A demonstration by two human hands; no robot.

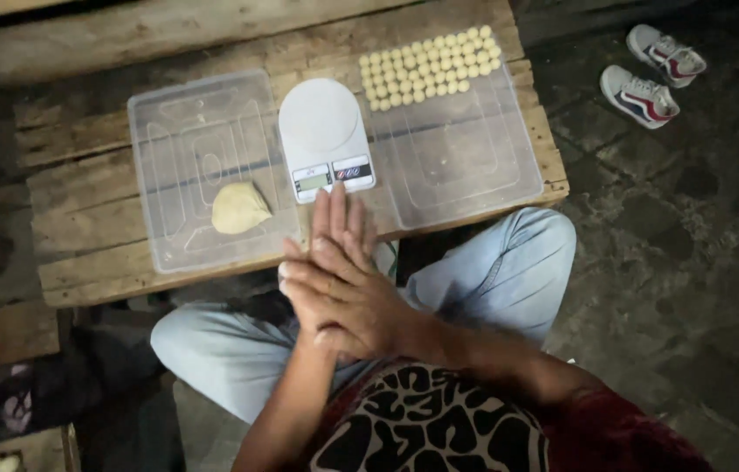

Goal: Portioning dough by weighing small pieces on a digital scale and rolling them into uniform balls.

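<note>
The single head-worn camera looks steeply down and forward from above the seated person's lap, close over the pressed-together hands, taking in the low wooden table [81, 218] ahead and the dark floor [693, 262] to the right.

My right hand [348, 301] lies flat across my left hand [334, 232], palms pressed together, fingers extended toward the white digital scale [324, 135]. Anything between the palms is hidden. A pale yellow dough lump [239, 208] rests in the clear tray [186, 122] left of the scale.
</note>
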